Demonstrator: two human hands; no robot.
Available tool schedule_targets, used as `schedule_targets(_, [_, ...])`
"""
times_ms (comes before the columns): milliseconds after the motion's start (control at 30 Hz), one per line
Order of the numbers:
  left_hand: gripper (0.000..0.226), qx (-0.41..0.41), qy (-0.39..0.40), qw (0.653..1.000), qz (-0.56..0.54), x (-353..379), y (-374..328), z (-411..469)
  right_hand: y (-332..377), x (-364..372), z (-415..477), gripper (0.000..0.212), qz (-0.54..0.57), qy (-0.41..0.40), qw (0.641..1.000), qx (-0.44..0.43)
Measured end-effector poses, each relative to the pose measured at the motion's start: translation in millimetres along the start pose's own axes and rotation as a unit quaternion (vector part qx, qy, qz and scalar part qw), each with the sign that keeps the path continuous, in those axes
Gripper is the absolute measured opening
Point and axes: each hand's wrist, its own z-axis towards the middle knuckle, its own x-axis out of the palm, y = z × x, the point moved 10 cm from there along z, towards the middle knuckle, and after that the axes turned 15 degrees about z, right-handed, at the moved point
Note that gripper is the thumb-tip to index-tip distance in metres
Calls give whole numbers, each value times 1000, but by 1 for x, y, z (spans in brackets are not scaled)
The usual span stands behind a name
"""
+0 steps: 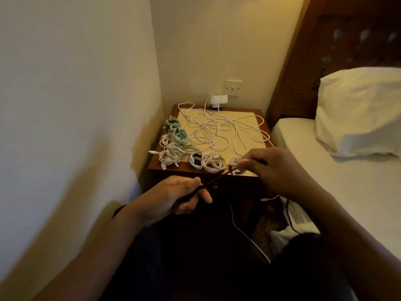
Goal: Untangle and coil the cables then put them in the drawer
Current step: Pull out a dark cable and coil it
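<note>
Your left hand (173, 198) is curled round a dark cable (214, 178) just in front of the bedside table (154, 162), below its near edge, and your right hand (273, 168) pinches the same cable between thumb and fingertips over the table's near right corner, so the cable runs taut from one hand to the other. On the middle of the table top lies a loose tangle of white cables (217, 131). Along the table's left edge sit coiled green cables (179, 133), and a row of coiled white cables (210, 162) lines its near edge (some bundles overlap, so you cannot count them surely). A white charger (219, 100) sits against the wall behind the table. One more white cable (245, 233) trails down in front of the table, across your lap.
</note>
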Motion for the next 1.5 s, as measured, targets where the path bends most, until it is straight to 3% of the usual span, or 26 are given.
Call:
schedule_targets(133, [39,35,-76,995,-60,-25,2,-25,-71,-11,10,18,15,9,999,46])
schedule_targets(233, [28,79,-183,951,-236,-71,10,-46,-109,-31,7,19,-16,-11,998,59])
schedule_targets(267, [25,112,-174,928,-309,-82,10,-49,-117,-38,4,21,-19,-23,998,60])
schedule_targets(333, [32,186,-78,879,-433,-84,-5,-47,-133,-45,3,24,-24,-45,997,63])
schedule_targets(400, [42,225,-26,840,-493,-81,-22,-43,-147,-35,6,26,-35,-40,995,83])
schedule_targets(533, [31,278,-117,800,-520,-115,-41,-52,-184,12,-6,28,-93,17,988,122])
schedule_targets(600, [31,269,-158,813,-492,-125,-42,-60,-198,19,-10,28,-97,5,987,127])
schedule_targets(667, [35,230,-185,849,-439,-115,-39,-60,-214,18,-10,29,-79,-10,983,163])
schedule_targets(733, [35,204,-167,875,-406,-93,-38,-52,-223,33,-12,28,-104,44,972,207])
schedule_targets(833, [24,192,-148,885,-398,-71,-43,-42,-230,69,-22,20,-134,149,949,242])
schedule_targets(900, [25,184,-161,879,-410,-60,-46,-36,-230,86,-29,34,-135,184,938,262])
schedule_targets(967, [33,138,-204,892,-379,-47,-36,-27,-216,98,-32,64,-122,192,937,264])
schedule_targets(1067, [32,33,-213,941,-261,-7,-9,-9,-154,104,-29,90,34,120,973,193])
schedule_targets(1167, [31,-34,-161,968,-192,29,12,1,-88,112,-36,79,223,85,967,87])
schedule_targets(1267, [30,-32,-170,959,-226,31,9,6,-61,133,-55,52,396,100,908,93])
schedule_targets(1333, [29,-20,-194,932,-305,17,5,9,-63,138,-65,41,478,56,868,123])
schedule_targets(1367, [27,-1,-202,911,-359,6,2,10,-70,135,-69,33,468,18,874,128])
schedule_targets(1433, [29,55,-210,872,-438,-19,-9,9,-78,129,-76,31,360,-39,925,116])
schedule_targets(1500, [34,88,-222,870,-431,-40,-18,9,-71,136,-83,28,264,-21,960,96])
